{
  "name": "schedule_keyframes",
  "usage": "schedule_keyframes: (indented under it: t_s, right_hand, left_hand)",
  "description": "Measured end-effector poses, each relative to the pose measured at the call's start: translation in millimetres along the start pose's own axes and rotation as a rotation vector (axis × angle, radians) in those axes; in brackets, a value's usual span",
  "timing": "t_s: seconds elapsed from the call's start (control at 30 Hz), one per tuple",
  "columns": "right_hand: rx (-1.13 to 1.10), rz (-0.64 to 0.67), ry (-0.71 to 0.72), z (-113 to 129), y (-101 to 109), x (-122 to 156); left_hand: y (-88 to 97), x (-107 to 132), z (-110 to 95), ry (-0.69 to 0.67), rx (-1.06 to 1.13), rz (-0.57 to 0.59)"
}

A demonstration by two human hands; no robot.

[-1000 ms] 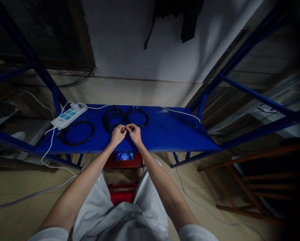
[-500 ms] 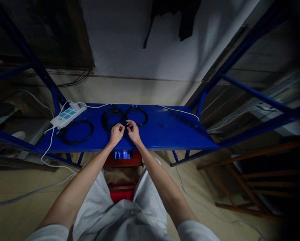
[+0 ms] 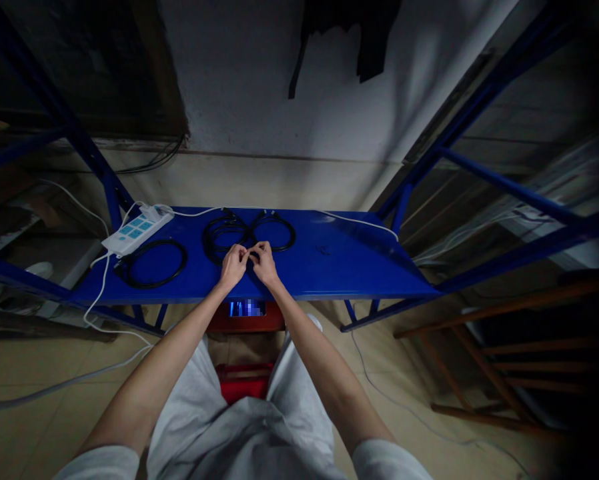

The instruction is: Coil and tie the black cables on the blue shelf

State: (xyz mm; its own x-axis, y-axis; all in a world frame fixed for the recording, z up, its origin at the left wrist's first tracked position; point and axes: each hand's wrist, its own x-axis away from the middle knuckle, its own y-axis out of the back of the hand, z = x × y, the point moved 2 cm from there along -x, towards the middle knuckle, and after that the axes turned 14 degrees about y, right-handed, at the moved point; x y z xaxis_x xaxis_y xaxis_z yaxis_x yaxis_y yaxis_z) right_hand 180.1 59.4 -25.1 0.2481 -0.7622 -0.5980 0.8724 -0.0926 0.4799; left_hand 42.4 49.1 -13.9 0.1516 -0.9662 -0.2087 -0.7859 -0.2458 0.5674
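Observation:
My left hand point(image 3: 234, 265) and my right hand point(image 3: 265, 265) meet at the fingertips over the front half of the blue tabletop point(image 3: 304, 277). Both are closed in a pinch; whatever lies between the fingers is too small and dark to make out. Just beyond them is a coiled black cable point(image 3: 210, 235) with several loops, partly covered by my left hand. Beside it, behind my right hand, lies another black cable coil point(image 3: 293, 235) with light plug ends at its far side. A third black cable coil point(image 3: 183, 257) rests apart on the left.
A white power strip point(image 3: 137, 230) with blue sockets sits at the table's left end, its white cord hanging down. Small dark bits point(image 3: 323, 251) lie right of the hands. Blue frame posts point(image 3: 404, 203) rise at both ends. A lit phone point(image 3: 248, 308) lies on a red stool point(image 3: 247, 325) below.
My right hand's fingers have closed and moved left so that their tips now meet those of my left hand. The cable coils have stayed in place.

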Motion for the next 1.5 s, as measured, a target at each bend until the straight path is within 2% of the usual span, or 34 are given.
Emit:
schedule_keyframes:
  t_s: [0.33,0.6,0.9,1.27,1.5]
  right_hand:
    - [-0.055,0.013,-0.017,2.3,2.5,-0.2]
    - [-0.115,-0.115,-0.027,6.2,7.0,-3.4]
    - [-0.107,-0.145,-0.044,0.9,6.3,-3.8]
    - [-0.034,-0.109,-0.083,-5.7,-0.8,-2.2]
    - [-0.072,-0.110,-0.059,-6.0,-1.1,-1.8]
  left_hand:
    - [2.2,-0.2,1.2,0.019,-0.022,-0.030]
    - [2.0,2.5,-1.2,-0.012,-0.112,-0.020]
    - [-1.6,0.7,-0.1,-0.068,-0.175,0.021]
    - [-1.2,2.3,-4.7,-0.072,-0.218,0.055]
    - [1.6,4.9,-9.6,-0.087,-0.167,0.063]
